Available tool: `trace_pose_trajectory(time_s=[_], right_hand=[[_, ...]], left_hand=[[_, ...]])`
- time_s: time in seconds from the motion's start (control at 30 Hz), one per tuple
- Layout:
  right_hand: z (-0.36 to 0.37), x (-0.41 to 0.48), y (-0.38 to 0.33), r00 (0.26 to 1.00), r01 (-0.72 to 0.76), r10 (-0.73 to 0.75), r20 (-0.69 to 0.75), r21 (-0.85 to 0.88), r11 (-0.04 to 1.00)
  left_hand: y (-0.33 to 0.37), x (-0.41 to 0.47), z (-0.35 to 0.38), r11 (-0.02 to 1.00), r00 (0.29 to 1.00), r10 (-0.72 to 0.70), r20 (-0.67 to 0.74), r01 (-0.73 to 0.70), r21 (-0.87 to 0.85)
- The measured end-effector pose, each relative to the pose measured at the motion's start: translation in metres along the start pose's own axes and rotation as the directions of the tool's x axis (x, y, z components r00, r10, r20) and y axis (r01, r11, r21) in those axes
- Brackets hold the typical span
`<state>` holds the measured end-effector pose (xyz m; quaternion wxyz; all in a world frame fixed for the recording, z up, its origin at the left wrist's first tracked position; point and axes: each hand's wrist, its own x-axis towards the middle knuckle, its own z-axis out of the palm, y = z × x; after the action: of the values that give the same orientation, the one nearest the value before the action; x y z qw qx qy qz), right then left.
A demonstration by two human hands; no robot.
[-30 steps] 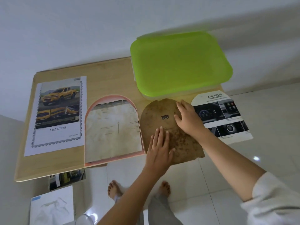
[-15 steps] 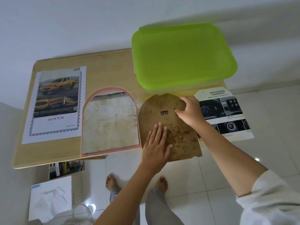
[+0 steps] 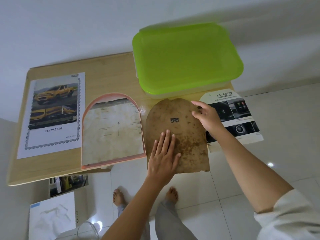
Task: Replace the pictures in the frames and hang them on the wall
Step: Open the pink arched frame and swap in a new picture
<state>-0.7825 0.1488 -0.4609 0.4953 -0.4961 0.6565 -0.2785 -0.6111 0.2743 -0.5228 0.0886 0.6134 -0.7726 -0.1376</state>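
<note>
An arched brown backing board (image 3: 188,135) with a small metal hanger lies on the table's right front, overhanging the front edge. My left hand (image 3: 164,156) presses flat on its lower left, fingers straight. At the board's upper right edge my right hand (image 3: 206,116) touches it with loosely bent fingers. Left of the board lies the arched pink frame (image 3: 112,130), face down, with a stained paper in it. A yellow-truck print (image 3: 53,113) lies at the table's left. A car-interior print (image 3: 237,115) lies to the right, partly under the board and my right arm.
A box with a green lid (image 3: 187,61) stands at the back right of the wooden table (image 3: 107,73), against the white wall. Below the table's front edge lie a photo sheet (image 3: 68,184) and a white package (image 3: 52,215) on the tiled floor, beside my bare feet.
My right hand slid from the board's top middle out to its upper right edge and its fingers loosened. The left hand stayed flat on the board. The camera shifted slightly.
</note>
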Motion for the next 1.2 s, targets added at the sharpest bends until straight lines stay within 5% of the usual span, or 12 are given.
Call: trace_pose_trajectory(time_s=[0.37,0.5,0.67,1.0,1.2], right_hand=[[-0.026,-0.04,-0.002,0.954,-0.068,0.204,-0.22,0.505,0.86],[-0.019,-0.052,-0.018,0.94,-0.058,0.245,-0.239,0.595,0.801],[0.034,-0.05,-0.04,0.963,-0.107,0.223,-0.152,0.543,0.833],[0.182,-0.032,-0.078,0.982,-0.037,0.083,-0.171,0.256,0.966],[0.203,-0.022,-0.073,0.967,0.0,-0.01,-0.254,-0.039,0.999]], left_hand=[[0.012,0.005,-0.033,0.997,1.0,0.012,-0.013,-0.013,-0.073],[-0.008,0.006,-0.069,0.966,0.994,-0.11,-0.019,0.102,-0.238],[-0.064,-0.007,-0.104,0.852,0.967,-0.199,0.157,0.25,-0.46],[-0.192,-0.03,-0.131,0.646,0.871,-0.445,0.21,0.474,-0.599],[-0.212,-0.017,-0.133,0.645,0.871,-0.446,0.208,0.473,-0.6]])
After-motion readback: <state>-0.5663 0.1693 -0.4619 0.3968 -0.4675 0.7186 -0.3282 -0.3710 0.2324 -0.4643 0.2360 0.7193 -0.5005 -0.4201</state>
